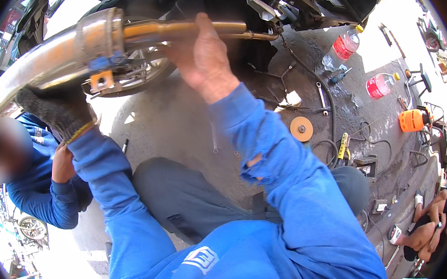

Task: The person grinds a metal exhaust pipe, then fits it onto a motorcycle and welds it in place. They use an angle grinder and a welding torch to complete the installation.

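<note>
A motorcycle exhaust muffler [44, 59], silver with orange-brown stains, reaches across the upper left. My left hand [56, 111], in a dark knit glove, grips its underside; some fingers are hidden against the metal. Bare and slightly blurred, my right hand [204, 62] is closed round the brownish exhaust pipe [183, 29] that runs right from the muffler, thumb on top. Beneath the muffler's clamp hangs an orange-coated bracket [102, 81] beside a blue patch. Behind the pipe a motorcycle wheel [158, 71] partly shows.
Close at left crouches a co-worker in a dark blue top [38, 191]. On the floor at right lie an orange disc [301, 129], a wrench [321, 96], a yellow-handled tool [344, 147], a black cable, bottles with red labels [344, 47] and an orange canister [412, 120]. Another person sits lower right.
</note>
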Demonstrator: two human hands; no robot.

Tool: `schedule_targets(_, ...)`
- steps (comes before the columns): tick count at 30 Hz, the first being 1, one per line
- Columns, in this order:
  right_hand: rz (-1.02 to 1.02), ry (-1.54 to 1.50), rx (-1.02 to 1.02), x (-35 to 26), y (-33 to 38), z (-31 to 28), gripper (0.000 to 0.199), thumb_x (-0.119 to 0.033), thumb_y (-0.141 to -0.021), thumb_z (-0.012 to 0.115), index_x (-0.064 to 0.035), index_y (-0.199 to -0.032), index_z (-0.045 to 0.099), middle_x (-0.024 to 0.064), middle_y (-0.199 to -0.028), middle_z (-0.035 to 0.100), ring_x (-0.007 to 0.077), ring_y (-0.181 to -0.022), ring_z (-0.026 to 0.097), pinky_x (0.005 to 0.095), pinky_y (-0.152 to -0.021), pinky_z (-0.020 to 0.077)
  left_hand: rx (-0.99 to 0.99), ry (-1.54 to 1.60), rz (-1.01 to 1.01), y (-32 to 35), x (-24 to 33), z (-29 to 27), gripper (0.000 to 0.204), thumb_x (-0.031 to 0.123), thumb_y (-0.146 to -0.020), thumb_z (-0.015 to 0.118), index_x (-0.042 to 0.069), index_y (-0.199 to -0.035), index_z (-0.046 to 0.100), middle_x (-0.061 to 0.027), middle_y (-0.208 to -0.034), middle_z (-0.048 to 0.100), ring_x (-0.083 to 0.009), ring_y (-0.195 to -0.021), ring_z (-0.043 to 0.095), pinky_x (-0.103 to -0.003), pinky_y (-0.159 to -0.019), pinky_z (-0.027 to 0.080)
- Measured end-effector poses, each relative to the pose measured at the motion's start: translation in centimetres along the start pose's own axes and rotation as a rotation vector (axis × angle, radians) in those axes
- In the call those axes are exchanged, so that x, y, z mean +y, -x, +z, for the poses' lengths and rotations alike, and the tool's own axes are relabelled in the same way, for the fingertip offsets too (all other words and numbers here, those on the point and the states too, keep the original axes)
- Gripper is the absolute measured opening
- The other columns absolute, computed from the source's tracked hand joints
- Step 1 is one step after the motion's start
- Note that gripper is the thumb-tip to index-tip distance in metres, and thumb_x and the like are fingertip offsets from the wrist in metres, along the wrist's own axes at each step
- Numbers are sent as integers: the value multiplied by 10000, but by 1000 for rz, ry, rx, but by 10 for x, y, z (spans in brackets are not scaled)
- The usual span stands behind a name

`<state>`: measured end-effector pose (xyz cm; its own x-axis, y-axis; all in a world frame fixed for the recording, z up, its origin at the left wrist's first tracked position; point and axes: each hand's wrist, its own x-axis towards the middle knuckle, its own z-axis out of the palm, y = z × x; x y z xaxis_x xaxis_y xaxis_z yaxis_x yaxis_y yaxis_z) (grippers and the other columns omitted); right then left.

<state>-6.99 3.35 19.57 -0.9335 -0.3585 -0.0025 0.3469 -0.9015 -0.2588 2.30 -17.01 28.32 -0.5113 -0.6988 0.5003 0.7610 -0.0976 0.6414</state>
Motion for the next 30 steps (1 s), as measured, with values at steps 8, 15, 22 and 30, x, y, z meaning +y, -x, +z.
schedule_targets(8, 60, -314, 113, 34, -14, -1, 455, -386, -1059, 487, -76, -1373, 377, 159, -1285, 483, 339, -1138, 580, 641, -970, 511, 68, -287, 207, -9, 18, 6, 576, 430, -922, 616, 13, -1308, 525, -130, -1251, 568, -318, -1209, 536, -551, -1005, 424)
schedule_targets(15, 157, -267, 83, 34, -44, -36, 431, -382, -1078, 452, -75, -1372, 377, 161, -1287, 479, 324, -1124, 594, 588, -874, 591, 18, -115, 38, -6, -9, 19, 655, 426, -796, 732, -4, -1259, 559, -160, -1143, 590, -341, -1117, 560, -538, -918, 446)
schedule_targets(22, 200, -264, 112, 35, -50, -52, 297, -318, -1080, 463, -59, -1223, 484, 126, -1154, 555, 312, -1061, 623, 584, -912, 576, -70, -183, 64, -17, -26, -7, 692, 410, -719, 810, 5, -1232, 583, -173, -1101, 611, -344, -1076, 582, -521, -887, 476)
schedule_targets(30, 176, -228, 39, 27, -47, -59, 298, -291, -1072, 461, -19, -1187, 504, 162, -1119, 589, 337, -1156, 613, 613, -988, 539, -87, -1324, 954, -39, -26, -39, 561, 369, -829, 722, 6, -1221, 550, -184, -1165, 569, -358, -1101, 545, -461, -975, 439)
